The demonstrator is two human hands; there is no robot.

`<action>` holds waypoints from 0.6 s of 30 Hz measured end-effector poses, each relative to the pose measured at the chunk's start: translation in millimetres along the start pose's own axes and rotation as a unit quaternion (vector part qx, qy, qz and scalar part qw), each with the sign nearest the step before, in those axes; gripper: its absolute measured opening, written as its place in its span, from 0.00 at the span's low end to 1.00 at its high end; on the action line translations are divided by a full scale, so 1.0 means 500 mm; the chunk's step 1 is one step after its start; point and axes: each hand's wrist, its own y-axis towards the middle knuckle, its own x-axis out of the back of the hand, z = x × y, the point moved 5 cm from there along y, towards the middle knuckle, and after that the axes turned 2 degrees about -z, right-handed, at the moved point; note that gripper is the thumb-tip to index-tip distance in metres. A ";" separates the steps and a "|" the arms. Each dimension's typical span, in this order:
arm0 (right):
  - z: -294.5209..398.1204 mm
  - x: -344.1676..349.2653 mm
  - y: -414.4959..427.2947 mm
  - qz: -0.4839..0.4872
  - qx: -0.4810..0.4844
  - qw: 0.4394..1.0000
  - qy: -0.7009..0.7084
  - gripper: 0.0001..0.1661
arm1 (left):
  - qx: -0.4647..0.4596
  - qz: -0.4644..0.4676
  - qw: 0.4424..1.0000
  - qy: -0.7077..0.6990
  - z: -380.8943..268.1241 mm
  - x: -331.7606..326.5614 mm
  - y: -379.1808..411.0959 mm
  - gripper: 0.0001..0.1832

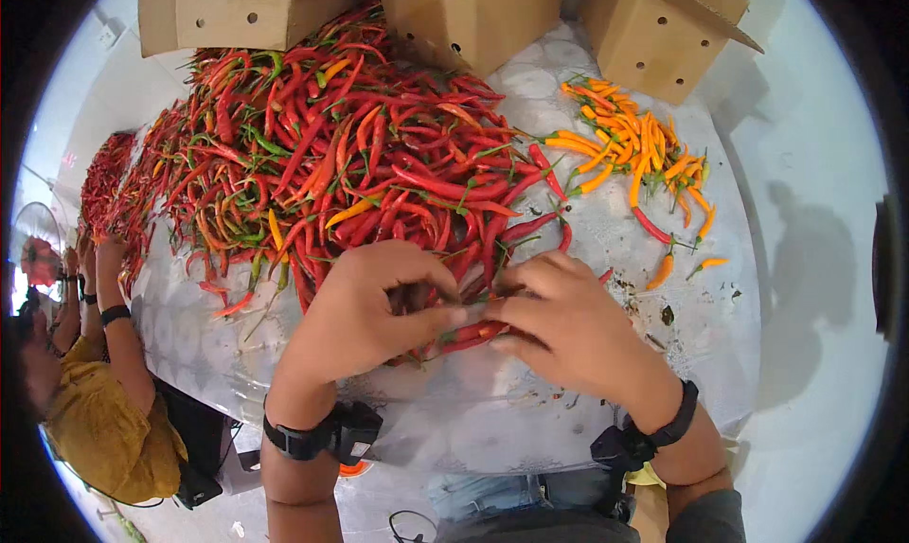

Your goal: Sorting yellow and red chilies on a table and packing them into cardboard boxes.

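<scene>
My left hand (383,316) and my right hand (568,323) meet fingertip to fingertip over the near edge of a large heap of red chili peppers (426,166). The left thumb and forefinger are brought together; the right fingers are bent inward and slightly blurred. Red chilies (472,336) show just below the fingertips, touching or close to the right fingers. Whether either hand grips a chili is hidden by the fingers. A smaller pile of orange-yellow chilies (639,135) lies beyond my right hand.
A patterned sheet covers the table (490,415). Cardboard boxes with holes (469,24) (660,39) (220,17) stand at the back. Stem scraps and dark debris (666,316) lie on the right. At left, a person in a yellow top (113,429) reaches into more red chilies (106,181).
</scene>
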 end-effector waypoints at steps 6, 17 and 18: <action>0.026 -0.036 0.003 0.040 0.018 0.999 -0.022 0.18 | -0.021 -0.077 0.997 -0.020 0.015 0.001 -0.001 0.07; -0.075 0.049 -0.024 -0.163 -0.263 0.793 0.525 0.15 | 0.039 -0.065 0.959 -0.274 0.031 -0.001 -0.002 0.09; -0.066 0.036 -0.023 -0.147 -0.279 0.790 0.526 0.15 | 0.028 -0.054 0.950 -0.307 0.029 -0.003 -0.003 0.11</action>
